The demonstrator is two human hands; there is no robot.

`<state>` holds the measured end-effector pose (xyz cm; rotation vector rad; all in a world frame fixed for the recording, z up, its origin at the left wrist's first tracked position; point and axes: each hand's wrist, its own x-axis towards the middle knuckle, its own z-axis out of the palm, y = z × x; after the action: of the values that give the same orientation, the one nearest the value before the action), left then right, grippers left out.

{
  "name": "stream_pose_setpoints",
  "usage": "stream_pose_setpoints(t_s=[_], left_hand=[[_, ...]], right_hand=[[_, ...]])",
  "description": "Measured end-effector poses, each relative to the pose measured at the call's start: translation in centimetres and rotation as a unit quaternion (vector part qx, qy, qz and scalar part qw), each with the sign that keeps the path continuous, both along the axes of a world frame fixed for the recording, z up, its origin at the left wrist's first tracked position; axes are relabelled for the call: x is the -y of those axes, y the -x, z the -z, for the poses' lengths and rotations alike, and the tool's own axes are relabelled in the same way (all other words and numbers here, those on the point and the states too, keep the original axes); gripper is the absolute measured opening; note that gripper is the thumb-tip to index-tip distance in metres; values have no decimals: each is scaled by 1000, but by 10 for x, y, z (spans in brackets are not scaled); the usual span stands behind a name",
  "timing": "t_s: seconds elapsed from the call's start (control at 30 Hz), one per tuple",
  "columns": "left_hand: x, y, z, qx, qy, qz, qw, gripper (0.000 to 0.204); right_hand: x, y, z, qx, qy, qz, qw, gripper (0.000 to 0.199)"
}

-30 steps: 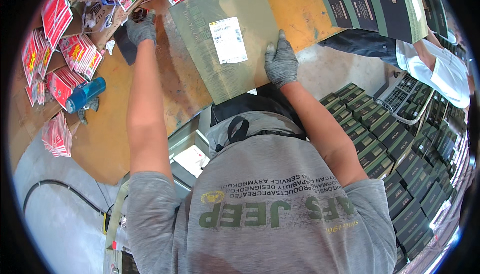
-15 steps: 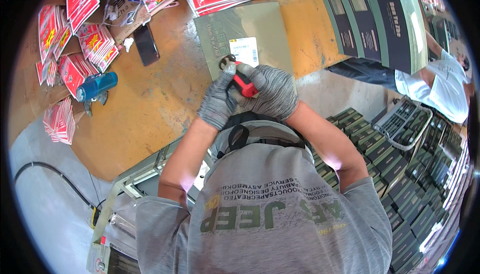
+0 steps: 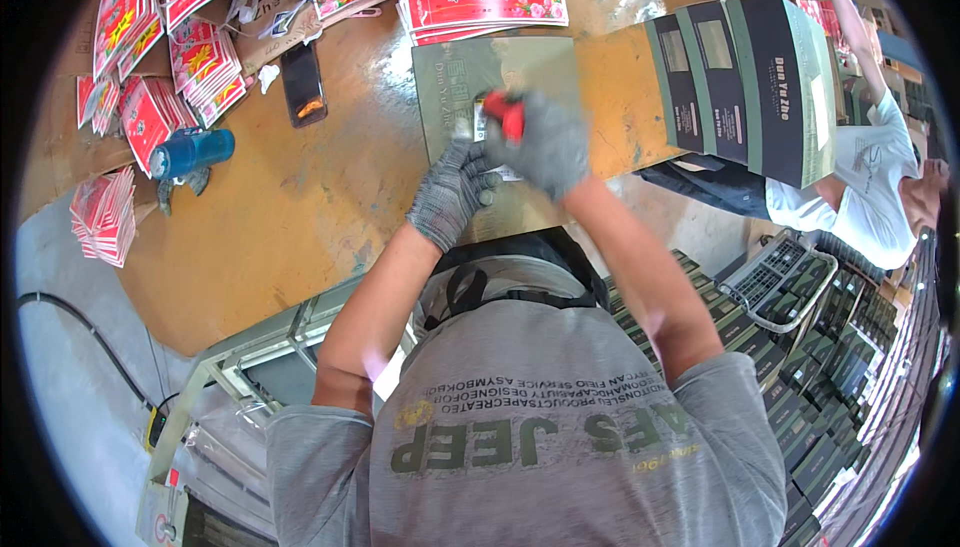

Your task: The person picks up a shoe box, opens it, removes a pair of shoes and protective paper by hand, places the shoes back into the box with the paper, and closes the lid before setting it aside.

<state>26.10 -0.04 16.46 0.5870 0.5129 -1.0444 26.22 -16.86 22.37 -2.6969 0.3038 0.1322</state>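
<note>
A flat olive-green box (image 3: 535, 62) lies on the table in front of me, a white label on its top mostly covered by my hands. My left hand (image 3: 445, 192), in a grey knit glove, rests on the box beside the label with its fingers apart. Over the label, my gloved right hand (image 3: 555, 142) is closed around a small red handheld tool (image 3: 508, 117). Motion smears that hand and the tool, so the tool's exact kind does not show.
Stacks of red printed cards (image 3: 485, 2) line the table's back and left. A phone (image 3: 303, 85) and blue bottle (image 3: 192, 153) lie at left. Dark boxes (image 3: 790, 87) stand at right, near a person in a white shirt (image 3: 865, 182). More boxes and a grey basket (image 3: 780, 282) sit below.
My hands have come apart. The right hand has moved up and right with the red tool, while the left has loosened and settled lower on the box.
</note>
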Motion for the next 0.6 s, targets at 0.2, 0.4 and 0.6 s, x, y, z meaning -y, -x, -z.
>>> stream_pose_setpoints(t_s=[0.2,0.4,0.6], left_hand=[[0,-12,-28,355,-244,4,902,45],[-54,-157,74,540,-560,-65,624,57],[-103,-232,187,547,-572,23,611,63]], right_hand=[[9,86,14,159,-110,-149,970,76],[40,126,77,86,20,168,982,70],[45,132,93,-63,-65,258,962,64]])
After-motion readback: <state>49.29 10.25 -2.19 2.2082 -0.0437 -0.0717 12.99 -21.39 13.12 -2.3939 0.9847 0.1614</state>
